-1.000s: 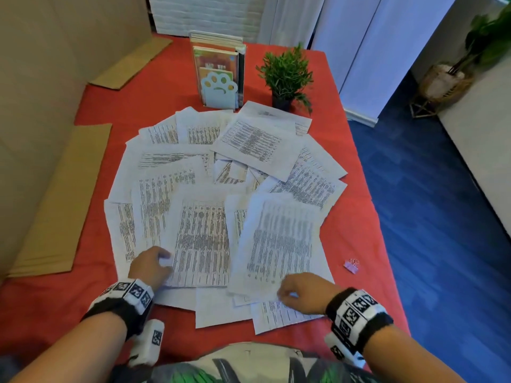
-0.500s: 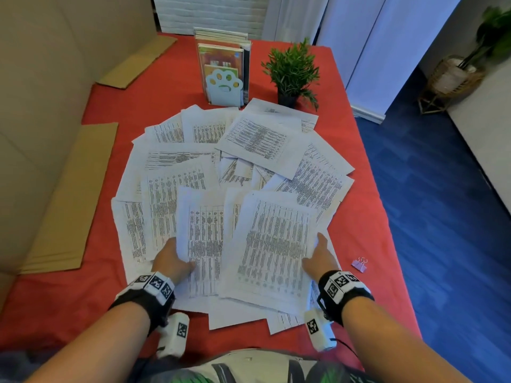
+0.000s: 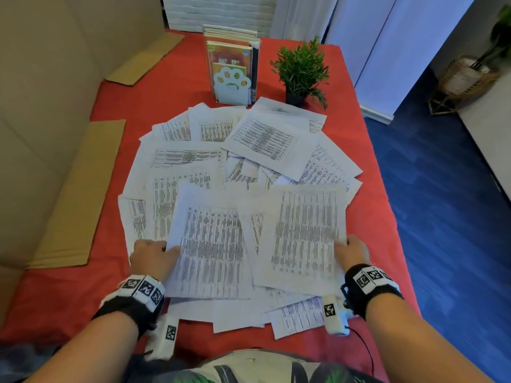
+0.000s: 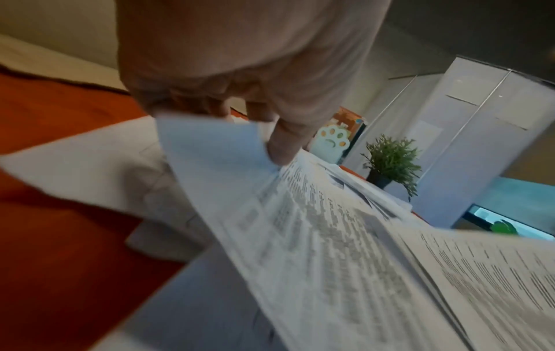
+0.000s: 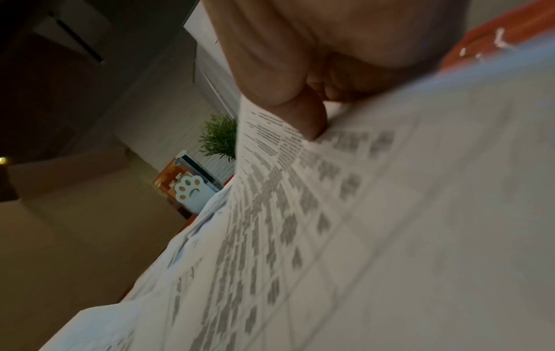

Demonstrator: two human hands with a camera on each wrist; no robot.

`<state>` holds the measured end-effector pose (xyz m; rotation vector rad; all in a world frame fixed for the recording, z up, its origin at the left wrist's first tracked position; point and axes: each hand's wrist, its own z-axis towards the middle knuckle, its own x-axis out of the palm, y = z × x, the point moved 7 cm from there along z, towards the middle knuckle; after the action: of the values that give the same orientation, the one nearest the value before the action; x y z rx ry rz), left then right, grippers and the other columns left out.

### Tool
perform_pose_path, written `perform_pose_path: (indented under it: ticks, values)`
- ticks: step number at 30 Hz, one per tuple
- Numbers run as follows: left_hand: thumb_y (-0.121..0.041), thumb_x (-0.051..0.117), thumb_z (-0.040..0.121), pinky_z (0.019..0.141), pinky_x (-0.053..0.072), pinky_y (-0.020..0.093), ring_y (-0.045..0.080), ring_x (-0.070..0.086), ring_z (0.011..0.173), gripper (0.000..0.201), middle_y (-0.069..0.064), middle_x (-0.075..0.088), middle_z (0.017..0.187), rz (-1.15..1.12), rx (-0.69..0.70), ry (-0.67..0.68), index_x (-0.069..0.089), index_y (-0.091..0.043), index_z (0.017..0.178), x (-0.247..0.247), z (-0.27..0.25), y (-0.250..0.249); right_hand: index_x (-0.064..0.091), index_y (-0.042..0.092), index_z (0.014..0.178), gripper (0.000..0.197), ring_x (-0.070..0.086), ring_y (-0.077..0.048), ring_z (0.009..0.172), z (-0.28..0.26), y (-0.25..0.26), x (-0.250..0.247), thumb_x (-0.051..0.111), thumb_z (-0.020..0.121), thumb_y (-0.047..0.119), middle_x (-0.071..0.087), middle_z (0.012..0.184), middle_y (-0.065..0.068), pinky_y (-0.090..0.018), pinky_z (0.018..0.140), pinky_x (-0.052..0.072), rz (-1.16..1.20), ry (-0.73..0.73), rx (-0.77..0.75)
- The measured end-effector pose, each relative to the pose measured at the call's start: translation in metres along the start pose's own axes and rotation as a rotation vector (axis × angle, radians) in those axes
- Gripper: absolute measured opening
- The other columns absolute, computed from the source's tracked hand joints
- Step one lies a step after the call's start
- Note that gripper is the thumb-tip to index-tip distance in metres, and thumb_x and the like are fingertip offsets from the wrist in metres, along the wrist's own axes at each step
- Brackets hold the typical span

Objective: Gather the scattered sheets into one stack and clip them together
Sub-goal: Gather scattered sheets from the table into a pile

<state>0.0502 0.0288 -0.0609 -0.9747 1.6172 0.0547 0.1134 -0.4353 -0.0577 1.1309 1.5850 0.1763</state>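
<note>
Several printed sheets point(image 3: 260, 139) lie fanned and overlapping on the red tablecloth point(image 3: 356, 139). My left hand point(image 3: 154, 255) pinches the left edge of the near-left sheet point(image 3: 210, 244). In the left wrist view its thumb point(image 4: 282, 147) lies on top of the paper, which is lifted off the sheets below. My right hand point(image 3: 351, 250) grips the right edge of the near-right sheet point(image 3: 307, 233). The right wrist view shows that thumb point(image 5: 312, 123) pressed on the printed face. The binder clip is hidden behind my right wrist.
A book stand with a paw-shaped bookend point(image 3: 232, 87) and a small potted plant point(image 3: 301, 70) stand at the far end. Flat cardboard point(image 3: 80, 200) lies along the left, against a cardboard wall. The table's right edge point(image 3: 387, 189) drops to blue floor.
Both hands went from the sheets' near edge to the outer sides of the two front sheets, took hold and raised them. The pink clip passed out of sight behind my right wrist.
</note>
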Motion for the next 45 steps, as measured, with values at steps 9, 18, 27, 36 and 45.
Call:
perform_pose_path:
  ticks: [9,18,27,36,45]
  values:
    - [-0.035,0.06,0.082,0.09,0.047,0.044,0.042,0.056,0.104,0.041,0.028,0.062,0.108,0.038,-0.032,-0.036,0.065,0.005,0.078,-0.016,0.038,0.002,0.052,0.012,0.076,0.016,0.055,-0.027,0.085,0.005,0.021,0.032,0.046,0.089,0.006,0.056,0.078,-0.005,-0.026,0.058,0.037,-0.055,0.134,-0.038]
    - [-0.006,0.063,0.082,0.073,0.048,0.036,0.032,0.058,0.078,0.034,0.025,0.064,0.1,-0.217,-0.046,-0.107,0.052,-0.004,0.114,-0.017,0.015,-0.007,0.055,0.004,0.12,0.034,0.057,-0.032,0.111,-0.009,0.018,0.05,0.052,0.091,0.019,0.061,0.121,-0.015,-0.039,0.096,0.047,-0.129,0.199,-0.061]
    - [-0.009,0.051,0.089,0.073,0.041,0.033,0.034,0.057,0.084,0.023,0.024,0.064,0.1,-0.293,-0.075,-0.048,0.062,0.003,0.105,-0.019,-0.003,0.016,0.065,0.013,0.069,0.016,0.063,-0.027,0.071,-0.002,-0.027,0.004,0.065,0.082,0.023,0.067,0.071,-0.007,-0.037,0.07,0.056,-0.043,-0.005,0.064]
    - [-0.029,0.066,0.081,0.07,0.057,0.04,0.029,0.068,0.078,0.024,0.012,0.071,0.088,-0.372,-0.061,0.344,0.067,-0.008,0.091,0.045,-0.035,-0.011,0.059,0.01,0.088,0.006,0.057,-0.023,0.072,-0.022,-0.009,0.034,0.055,0.088,0.007,0.061,0.078,-0.005,-0.024,0.055,0.038,0.047,0.15,-0.033]
    - [-0.01,0.075,0.071,0.086,0.053,0.038,0.032,0.065,0.093,0.076,0.015,0.063,0.116,-0.304,-0.046,0.209,0.033,-0.013,0.134,0.036,-0.04,-0.011,0.061,0.006,0.097,0.012,0.062,-0.028,0.08,-0.02,-0.017,0.027,0.053,0.088,0.006,0.065,0.086,-0.01,-0.031,0.069,0.049,0.012,0.091,-0.01]
